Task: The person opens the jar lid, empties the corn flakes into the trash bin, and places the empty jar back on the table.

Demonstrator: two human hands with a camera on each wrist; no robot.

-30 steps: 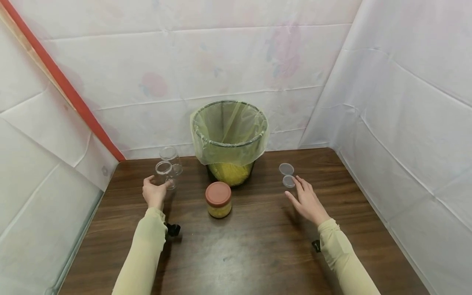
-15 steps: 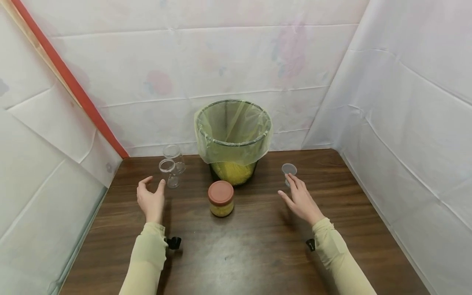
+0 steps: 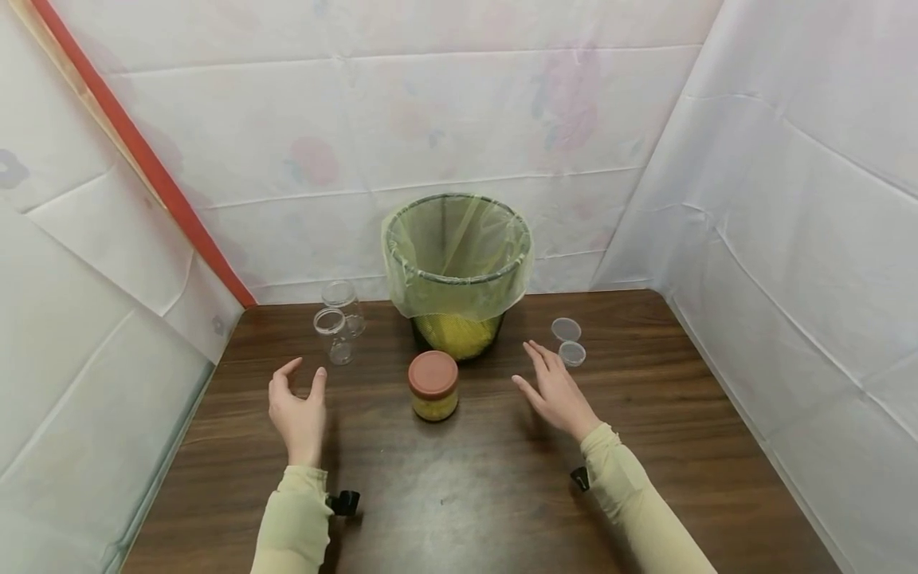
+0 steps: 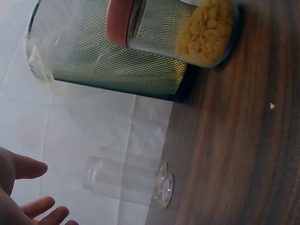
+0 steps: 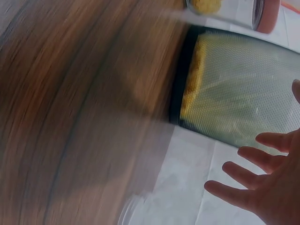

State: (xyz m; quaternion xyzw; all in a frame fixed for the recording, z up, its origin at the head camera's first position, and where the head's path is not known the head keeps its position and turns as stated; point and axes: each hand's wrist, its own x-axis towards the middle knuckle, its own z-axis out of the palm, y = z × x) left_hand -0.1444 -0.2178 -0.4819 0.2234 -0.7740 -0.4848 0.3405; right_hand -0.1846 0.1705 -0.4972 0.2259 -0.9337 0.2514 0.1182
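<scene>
My left hand (image 3: 298,410) is held over the left of the table, thumb and fingers spread with nothing between them. Just beyond it stand two clear jars without lids, a front jar (image 3: 335,339) and a back jar (image 3: 350,308); in the left wrist view they overlap as one clear jar (image 4: 124,178). My right hand (image 3: 559,397) hovers right of centre, fingers extended and holding nothing. Close past its fingers lie two clear round lids, a far lid (image 3: 566,328) and a near lid (image 3: 572,353). Between the hands stands a glass jar (image 3: 433,384) with a brownish-red lid, partly filled with yellow flakes (image 4: 206,33).
Behind the lidded jar stands a dark mesh wastebasket (image 3: 462,281) lined with a pale yellow bag, yellow stuff showing low inside. White patterned sheets (image 3: 445,119) hang at the back and sides of the wooden table (image 3: 502,510). A small crumb (image 4: 272,106) lies on the wood.
My left hand has drawn back from the front clear jar toward me. My right hand has moved left off the near clear lid, which shows fully now.
</scene>
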